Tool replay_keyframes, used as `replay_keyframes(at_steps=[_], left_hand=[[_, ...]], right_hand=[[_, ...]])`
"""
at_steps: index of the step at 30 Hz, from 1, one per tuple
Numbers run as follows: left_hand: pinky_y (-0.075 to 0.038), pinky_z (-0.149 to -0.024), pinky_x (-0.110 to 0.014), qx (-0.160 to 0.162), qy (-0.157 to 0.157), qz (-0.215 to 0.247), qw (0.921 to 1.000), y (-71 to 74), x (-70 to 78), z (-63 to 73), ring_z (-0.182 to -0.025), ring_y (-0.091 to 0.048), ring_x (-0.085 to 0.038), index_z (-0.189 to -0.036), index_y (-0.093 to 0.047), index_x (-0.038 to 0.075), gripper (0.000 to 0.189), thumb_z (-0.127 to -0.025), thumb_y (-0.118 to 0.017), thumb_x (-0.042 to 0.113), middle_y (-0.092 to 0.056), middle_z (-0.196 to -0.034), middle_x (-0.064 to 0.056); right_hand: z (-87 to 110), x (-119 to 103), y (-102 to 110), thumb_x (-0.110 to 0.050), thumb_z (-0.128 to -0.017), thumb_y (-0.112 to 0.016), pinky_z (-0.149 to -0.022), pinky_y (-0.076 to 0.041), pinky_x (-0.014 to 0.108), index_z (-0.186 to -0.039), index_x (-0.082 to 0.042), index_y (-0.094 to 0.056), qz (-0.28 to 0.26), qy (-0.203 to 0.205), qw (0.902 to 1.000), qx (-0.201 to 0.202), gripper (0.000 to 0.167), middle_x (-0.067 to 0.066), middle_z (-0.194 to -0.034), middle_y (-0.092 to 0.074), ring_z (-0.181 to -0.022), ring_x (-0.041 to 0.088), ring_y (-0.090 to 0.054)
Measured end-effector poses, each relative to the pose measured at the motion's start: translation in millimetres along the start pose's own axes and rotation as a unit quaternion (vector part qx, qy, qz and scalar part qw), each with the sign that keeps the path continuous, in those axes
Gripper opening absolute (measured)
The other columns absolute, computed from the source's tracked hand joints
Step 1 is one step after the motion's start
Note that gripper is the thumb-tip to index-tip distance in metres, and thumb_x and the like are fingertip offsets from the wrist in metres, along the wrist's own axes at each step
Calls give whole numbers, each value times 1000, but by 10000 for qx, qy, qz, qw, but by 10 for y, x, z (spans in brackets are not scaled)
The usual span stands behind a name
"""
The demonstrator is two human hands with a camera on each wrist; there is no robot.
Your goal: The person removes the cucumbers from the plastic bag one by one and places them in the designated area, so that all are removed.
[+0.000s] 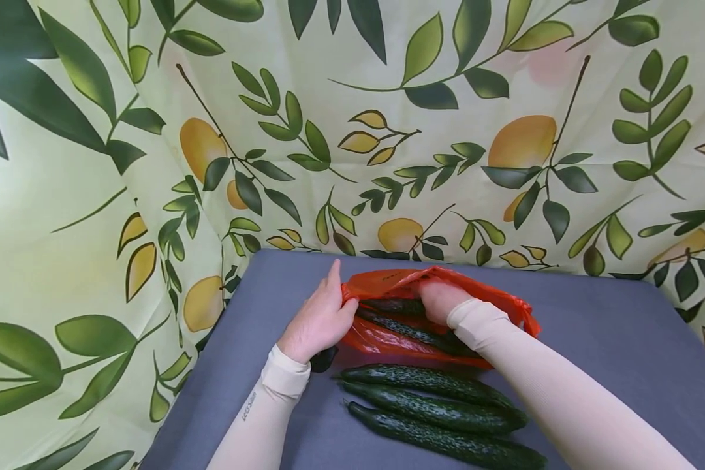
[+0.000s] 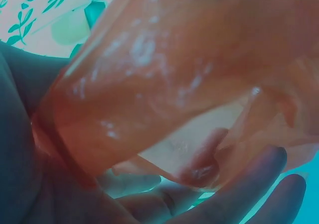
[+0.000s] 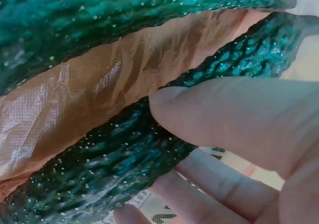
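Observation:
A red plastic bag (image 1: pixel 382 339) lies on its side, its mouth facing me. My left hand (image 1: pixel 320 320) holds the bag's left edge, thumb in front and fingers behind; red film (image 2: pixel 134 94) fills most of the left wrist view. Inside the bag, my right hand (image 1: pixel 442 301) grips a dark green, bumpy cucumber (image 3: pixel 114 159), thumb on top and fingers curled beneath. Another cucumber (image 3: pixel 99 30) lies beside it, with bag film between them. In the head view the right fingertips are hidden in the bag. Three long cucumbers (image 1: pixel 431 406) lie side by side before the bag.
The table (image 1: pixel 599 339) has a grey-blue cover. A leaf-and-fruit patterned cloth (image 1: pixel 352 130) hangs behind it and along the left. A small black object (image 1: pixel 324 359) sits beside the left wrist. My right forearm passes over the right ends of the front cucumbers.

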State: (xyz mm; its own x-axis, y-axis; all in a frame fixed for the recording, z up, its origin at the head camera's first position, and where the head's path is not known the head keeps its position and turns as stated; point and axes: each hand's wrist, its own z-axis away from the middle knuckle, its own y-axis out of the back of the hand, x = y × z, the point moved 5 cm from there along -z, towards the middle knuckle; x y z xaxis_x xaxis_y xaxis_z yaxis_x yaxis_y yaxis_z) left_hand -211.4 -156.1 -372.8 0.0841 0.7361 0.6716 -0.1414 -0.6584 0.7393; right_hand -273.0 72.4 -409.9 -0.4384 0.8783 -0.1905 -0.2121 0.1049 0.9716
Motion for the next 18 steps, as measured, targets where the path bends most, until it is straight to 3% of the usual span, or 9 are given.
replay_keyframes(at_steps=[4, 9, 18], left_hand=[[-38, -127, -60, 30, 73, 74, 9999, 3, -10, -4, -158, -42, -38, -175, -9, 11, 84, -108, -55, 32, -32, -176, -19], [-40, -126, -60, 125, 51, 137, 9998, 1, -11, -16, -156, -45, -39, -175, -9, 10, 84, -108, -54, 32, -35, -173, -23], [-35, -129, -60, 132, 64, 244, 9996, 31, -35, -41, -160, -39, -40, -175, -8, 7, 84, -110, -54, 36, -32, -174, -24]], right_hand=[[56, 15, 27, 7, -90, -70, -87, -60, 39, -102, -15, -75, -64, -52, 9997, -242, 26, -1, -94, -76, -83, 16, -66], [113, 26, 63, 10, -87, -68, -80, -55, 34, -93, -18, -72, -168, 39, 9987, -471, 29, -5, -86, -70, -78, 13, -60], [297, -8, 183, 10, -86, -74, -82, -59, 35, -105, -18, -74, -143, 523, 9978, -379, 34, -5, -97, -75, -82, 11, -63]])
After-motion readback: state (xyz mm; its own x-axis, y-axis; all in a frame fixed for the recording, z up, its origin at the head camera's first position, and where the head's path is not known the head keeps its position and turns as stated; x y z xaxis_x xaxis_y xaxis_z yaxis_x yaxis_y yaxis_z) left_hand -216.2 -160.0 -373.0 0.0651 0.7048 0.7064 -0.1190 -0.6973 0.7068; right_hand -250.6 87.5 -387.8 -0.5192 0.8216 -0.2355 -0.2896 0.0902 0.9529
